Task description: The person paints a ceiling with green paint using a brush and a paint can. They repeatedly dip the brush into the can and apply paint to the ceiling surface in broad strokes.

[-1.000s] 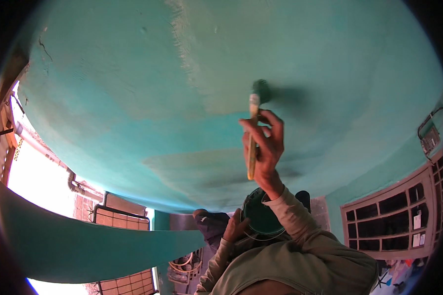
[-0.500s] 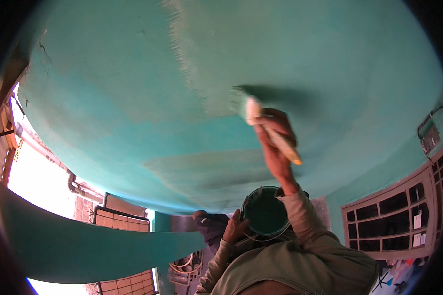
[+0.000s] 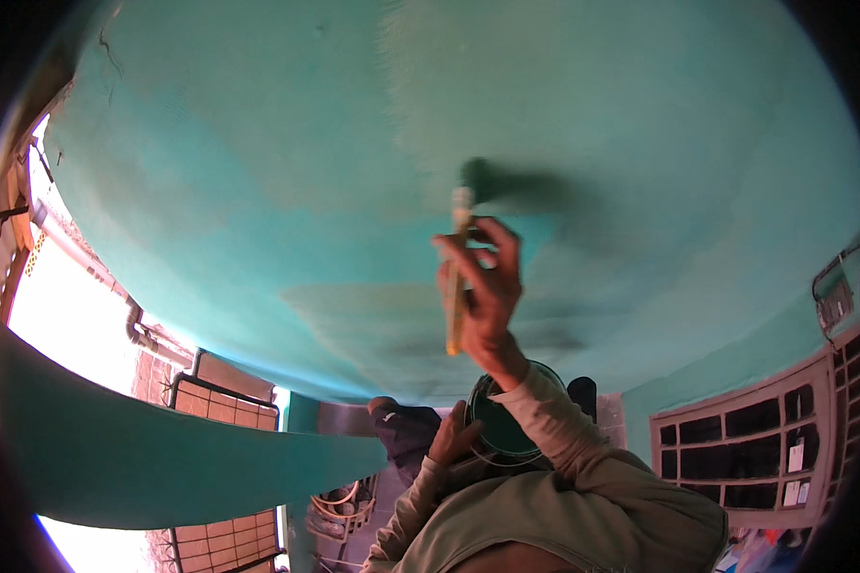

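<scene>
My right hand (image 3: 487, 291) is raised against a green wall (image 3: 229, 162), its fingers closed around a paintbrush (image 3: 456, 306). The brush stands nearly upright, with its yellow-tipped handle downward. Dark, wet-looking bristles are at the wall, and a shadow falls to their right. Below, at my body, a round bucket (image 3: 478, 390) holds dark green paint (image 3: 505, 427); my right forearm covers part of it. My left hand (image 3: 451, 437) grips the bucket at its left side, near the thin wire handle.
A green ledge (image 3: 201, 468) curves across the lower left, with bright daylight and a pipe (image 3: 143, 334) beyond it. A barred window (image 3: 745, 430) and a small wall box (image 3: 834, 296) are at the right. Coiled hose or cable (image 3: 344, 501) lies low, left of me.
My right hand has moved left and slightly down with the brush, which has turned from slanted to nearly upright. The view has shifted a little. My left hand stays at the bucket.
</scene>
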`<act>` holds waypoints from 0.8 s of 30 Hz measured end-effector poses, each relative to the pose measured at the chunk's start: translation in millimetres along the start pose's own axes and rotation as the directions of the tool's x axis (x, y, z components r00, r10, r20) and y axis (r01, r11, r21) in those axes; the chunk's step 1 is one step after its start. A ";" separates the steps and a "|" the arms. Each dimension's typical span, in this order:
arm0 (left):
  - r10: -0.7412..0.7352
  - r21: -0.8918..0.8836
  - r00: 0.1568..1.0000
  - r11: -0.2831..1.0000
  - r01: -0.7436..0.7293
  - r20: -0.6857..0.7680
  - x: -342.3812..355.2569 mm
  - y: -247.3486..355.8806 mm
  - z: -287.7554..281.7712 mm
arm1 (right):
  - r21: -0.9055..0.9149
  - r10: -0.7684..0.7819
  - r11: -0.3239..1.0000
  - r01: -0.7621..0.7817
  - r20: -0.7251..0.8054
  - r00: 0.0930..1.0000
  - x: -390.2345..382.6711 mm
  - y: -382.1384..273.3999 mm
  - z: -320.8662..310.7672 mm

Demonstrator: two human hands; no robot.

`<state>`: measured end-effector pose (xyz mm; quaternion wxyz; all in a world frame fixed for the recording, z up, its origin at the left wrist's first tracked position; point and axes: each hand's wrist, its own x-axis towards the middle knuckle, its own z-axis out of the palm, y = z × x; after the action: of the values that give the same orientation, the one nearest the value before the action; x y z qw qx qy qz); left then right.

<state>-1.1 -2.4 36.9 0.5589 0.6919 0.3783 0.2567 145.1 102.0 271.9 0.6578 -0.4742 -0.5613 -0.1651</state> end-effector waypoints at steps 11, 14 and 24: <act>-0.012 -0.018 1.000 1.000 0.012 0.003 1.0 -0.9 -0.7 | 0.244 0.089 0.963 -0.113 0.108 0.990 4.6 33.3 -43.7; -0.008 -0.003 1.000 1.000 0.008 -0.010 0.8 -0.5 1.3 | 0.155 0.094 0.983 -0.099 0.040 0.995 -0.1 51.2 -87.1; -0.038 -0.008 0.999 0.999 0.038 0.010 -1.0 1.1 -0.4 | -0.219 0.035 0.973 -0.069 -0.158 0.987 -14.9 38.8 -115.8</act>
<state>-1.8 -3.1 38.1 0.5682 0.6836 0.3876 0.2442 236.9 22.8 250.8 0.6455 -0.5458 -0.4744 -0.2458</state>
